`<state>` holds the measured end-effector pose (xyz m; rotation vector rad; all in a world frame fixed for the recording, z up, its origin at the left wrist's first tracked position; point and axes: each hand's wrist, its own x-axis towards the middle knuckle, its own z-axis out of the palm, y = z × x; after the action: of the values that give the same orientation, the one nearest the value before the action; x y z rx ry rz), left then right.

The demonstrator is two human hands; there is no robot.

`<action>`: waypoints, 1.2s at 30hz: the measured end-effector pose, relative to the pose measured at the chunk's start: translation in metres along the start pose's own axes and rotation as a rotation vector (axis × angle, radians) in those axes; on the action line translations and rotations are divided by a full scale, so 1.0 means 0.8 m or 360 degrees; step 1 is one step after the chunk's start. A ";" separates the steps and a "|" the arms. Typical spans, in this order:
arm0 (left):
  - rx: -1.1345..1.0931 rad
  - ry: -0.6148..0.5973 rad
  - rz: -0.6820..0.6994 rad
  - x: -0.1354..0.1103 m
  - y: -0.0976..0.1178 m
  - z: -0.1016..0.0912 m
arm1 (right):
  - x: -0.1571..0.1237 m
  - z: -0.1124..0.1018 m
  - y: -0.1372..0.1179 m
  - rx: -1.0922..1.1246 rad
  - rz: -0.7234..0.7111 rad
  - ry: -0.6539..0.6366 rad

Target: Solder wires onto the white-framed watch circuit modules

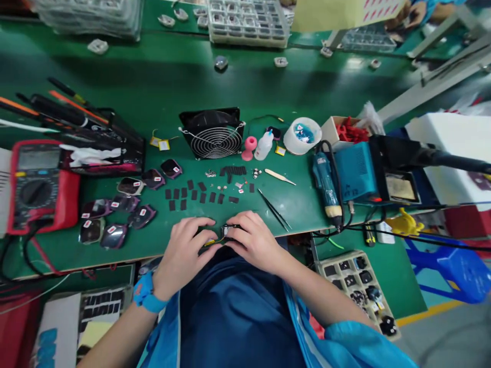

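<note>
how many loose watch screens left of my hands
8 screens beside the multimeter: three toward the fan, three in the middle, two near the bench edge. The left hand and right hand may hide more.

Bright, even overhead light; soft glare streaks on the glossy green desk (153, 76) toward the far side. Shadows faint, short. Strong fisheye bending at edges, corners smeared and soft. Centre reasonably sharp, slight blur on both hands.

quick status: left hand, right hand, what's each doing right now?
left hand: fingers curled, grip closed on the small black part.
right hand: closed on the same part from the other side.
</note>
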<state>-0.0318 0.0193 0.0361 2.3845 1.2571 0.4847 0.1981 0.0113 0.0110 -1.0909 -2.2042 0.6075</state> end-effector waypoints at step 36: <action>-0.0835 0.0292 -0.0262 -0.037 0.007 0.002 | -0.002 0.035 -0.032 0.0069 0.0063 0.0297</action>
<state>-0.0430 -0.0091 0.0338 1.8173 1.2058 0.8748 0.1658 -0.0077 0.0068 -1.1239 -2.0050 0.5450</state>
